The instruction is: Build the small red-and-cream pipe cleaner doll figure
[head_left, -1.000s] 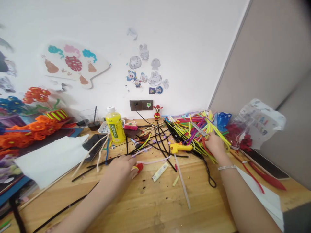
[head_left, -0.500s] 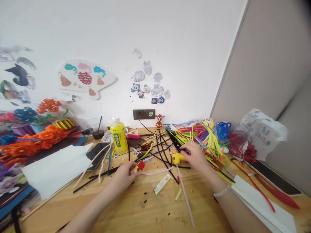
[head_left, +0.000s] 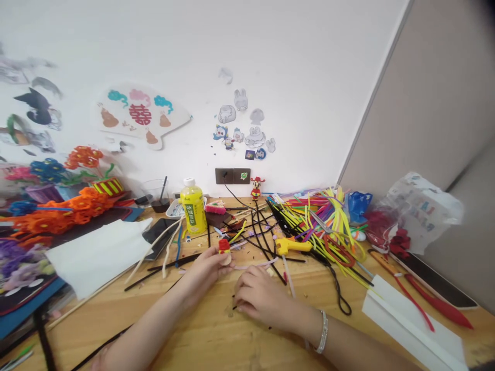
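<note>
My left hand (head_left: 211, 268) is closed around a small figure piece (head_left: 224, 247) with a red top and a yellow part below. It is held a little above the table, and my fingers cover its lower part. To its right, my right hand (head_left: 263, 296) is low over the table with bent fingers pinched together. A small black piece (head_left: 234, 304) shows at its fingertips. Behind that hand lies a yellow glue gun (head_left: 292, 246) with a translucent glue stick (head_left: 288, 275) running from it toward me. My right hand partly hides the stick.
Black pipe cleaners (head_left: 257, 234) criss-cross the middle. A colourful pipe-cleaner heap (head_left: 328, 226) lies back right. A yellow bottle (head_left: 194, 208) stands behind my left hand, and a small red-hatted figure (head_left: 256, 188) by the wall. White paper (head_left: 100, 252) lies left, a white folded sheet (head_left: 413, 324) right.
My right hand has left the glue gun and come left and nearer to me, beside my left hand. My left hand still holds the red and yellow piece, now turned more upright.
</note>
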Action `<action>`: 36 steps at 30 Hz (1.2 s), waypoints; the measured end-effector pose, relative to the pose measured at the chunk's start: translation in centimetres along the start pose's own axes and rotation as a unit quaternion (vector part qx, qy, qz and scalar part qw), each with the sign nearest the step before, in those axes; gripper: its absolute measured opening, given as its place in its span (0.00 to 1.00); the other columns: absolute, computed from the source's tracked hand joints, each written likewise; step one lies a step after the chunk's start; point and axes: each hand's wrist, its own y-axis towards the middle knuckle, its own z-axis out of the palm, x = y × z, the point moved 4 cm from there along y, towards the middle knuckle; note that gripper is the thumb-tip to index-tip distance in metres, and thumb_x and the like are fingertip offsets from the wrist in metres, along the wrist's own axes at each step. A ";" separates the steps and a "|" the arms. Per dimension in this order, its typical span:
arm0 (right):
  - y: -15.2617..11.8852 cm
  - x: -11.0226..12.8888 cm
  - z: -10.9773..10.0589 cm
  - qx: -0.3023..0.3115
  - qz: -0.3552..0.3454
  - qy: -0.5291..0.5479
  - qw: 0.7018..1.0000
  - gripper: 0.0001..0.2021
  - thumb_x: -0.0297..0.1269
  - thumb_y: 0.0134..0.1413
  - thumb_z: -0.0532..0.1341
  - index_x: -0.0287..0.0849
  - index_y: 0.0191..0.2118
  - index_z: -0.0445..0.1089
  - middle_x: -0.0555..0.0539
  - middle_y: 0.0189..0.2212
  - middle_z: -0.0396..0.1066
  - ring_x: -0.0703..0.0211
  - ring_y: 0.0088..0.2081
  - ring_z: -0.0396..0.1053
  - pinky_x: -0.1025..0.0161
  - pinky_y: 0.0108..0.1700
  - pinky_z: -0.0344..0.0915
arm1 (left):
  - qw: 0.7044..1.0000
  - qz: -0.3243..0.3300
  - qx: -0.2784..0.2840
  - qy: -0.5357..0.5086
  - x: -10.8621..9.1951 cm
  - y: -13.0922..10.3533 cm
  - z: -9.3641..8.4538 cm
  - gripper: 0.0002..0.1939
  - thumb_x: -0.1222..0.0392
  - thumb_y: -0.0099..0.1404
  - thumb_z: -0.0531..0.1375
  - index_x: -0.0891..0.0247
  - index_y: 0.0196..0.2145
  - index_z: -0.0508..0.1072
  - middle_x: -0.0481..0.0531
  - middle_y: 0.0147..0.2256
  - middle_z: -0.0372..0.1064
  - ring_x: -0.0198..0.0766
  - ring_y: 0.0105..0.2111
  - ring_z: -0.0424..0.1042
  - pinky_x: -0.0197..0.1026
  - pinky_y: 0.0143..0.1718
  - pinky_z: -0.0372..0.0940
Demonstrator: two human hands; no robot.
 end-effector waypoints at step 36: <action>0.2 -1.2 -3.0 -0.170 0.002 -0.072 0.983 0.10 0.31 0.59 0.48 0.40 0.32 0.65 0.46 0.31 0.66 0.57 0.35 0.57 0.59 0.38 0.55 | 0.990 -0.124 0.065 0.011 1.7 -2.2 3.1 0.10 0.57 0.57 0.59 0.63 0.32 0.61 0.55 0.31 0.75 0.42 0.32 0.76 0.39 0.32 0.68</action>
